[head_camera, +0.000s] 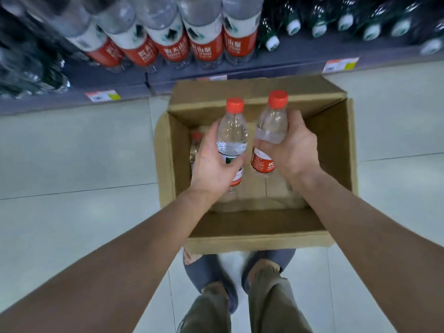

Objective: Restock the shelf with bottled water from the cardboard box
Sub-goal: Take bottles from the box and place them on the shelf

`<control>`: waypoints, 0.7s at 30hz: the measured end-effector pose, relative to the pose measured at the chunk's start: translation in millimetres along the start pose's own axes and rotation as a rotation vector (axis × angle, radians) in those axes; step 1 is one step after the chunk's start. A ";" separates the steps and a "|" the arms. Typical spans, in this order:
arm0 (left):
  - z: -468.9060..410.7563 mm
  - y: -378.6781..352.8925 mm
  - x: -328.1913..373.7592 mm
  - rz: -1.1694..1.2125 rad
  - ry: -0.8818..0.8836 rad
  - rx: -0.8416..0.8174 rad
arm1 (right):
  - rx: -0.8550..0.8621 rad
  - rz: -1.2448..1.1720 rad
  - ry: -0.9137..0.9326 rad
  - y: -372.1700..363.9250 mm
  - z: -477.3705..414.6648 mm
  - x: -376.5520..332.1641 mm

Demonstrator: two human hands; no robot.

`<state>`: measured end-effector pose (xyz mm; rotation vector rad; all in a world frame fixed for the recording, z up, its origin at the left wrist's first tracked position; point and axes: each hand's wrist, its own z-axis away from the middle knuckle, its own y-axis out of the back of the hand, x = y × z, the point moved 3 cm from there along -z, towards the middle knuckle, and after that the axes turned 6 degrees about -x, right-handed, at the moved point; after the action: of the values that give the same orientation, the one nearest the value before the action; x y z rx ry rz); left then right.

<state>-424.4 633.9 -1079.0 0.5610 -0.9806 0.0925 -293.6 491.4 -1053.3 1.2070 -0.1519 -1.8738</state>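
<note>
Both hands grip bottles above the cardboard box: left hand round one red-capped water bottle, right hand round another. Held close, they could knock together, or one could slip back into the box.

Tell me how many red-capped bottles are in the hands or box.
3. The left hand holds one bottle, the right hand a second bottle, and a third bottle stands in the cardboard box at its left wall. More may be hidden.

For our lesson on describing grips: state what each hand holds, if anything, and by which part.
The left hand grips one water bottle round its middle; the right hand grips a second bottle just above its label.
</note>
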 end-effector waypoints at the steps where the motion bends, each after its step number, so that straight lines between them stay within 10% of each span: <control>1: 9.0 19.4 22.2 0.003 -0.030 0.015 | 0.004 -0.009 0.033 10.0 14.1 -25.9; 21: 405.5 460.3 461.7 -0.109 -0.564 0.361 | 0.122 0.051 0.749 241.2 500.1 -550.8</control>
<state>-619.7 749.2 -345.5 1.0041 -1.4915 0.0117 -462.2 574.6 -294.1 1.8834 0.1165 -1.2742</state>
